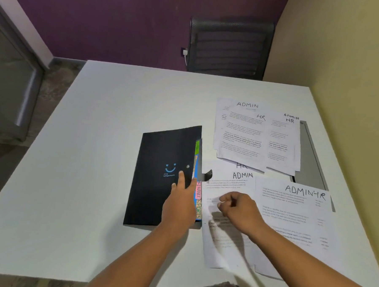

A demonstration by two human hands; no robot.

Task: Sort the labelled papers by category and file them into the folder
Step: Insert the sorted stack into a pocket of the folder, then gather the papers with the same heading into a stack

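Observation:
A black folder [161,163] with a blue smiley lies shut on the white table [95,160]. Coloured index tabs [198,196] stick out along its right edge. My left hand [179,200] rests on the folder's front right part with its fingers straight. Right of the folder lie printed papers marked ADMIN and HR: a far stack [254,135] and nearer sheets [290,214]. My right hand [237,209] hovers over the near ADMIN sheet [228,182] with its fingers curled; whether it pinches the paper is unclear.
A grey tray or board [310,163] lies partly under the papers near the right wall. A black mesh chair [228,46] stands behind the table's far edge. A charger [185,53] is plugged into the purple wall.

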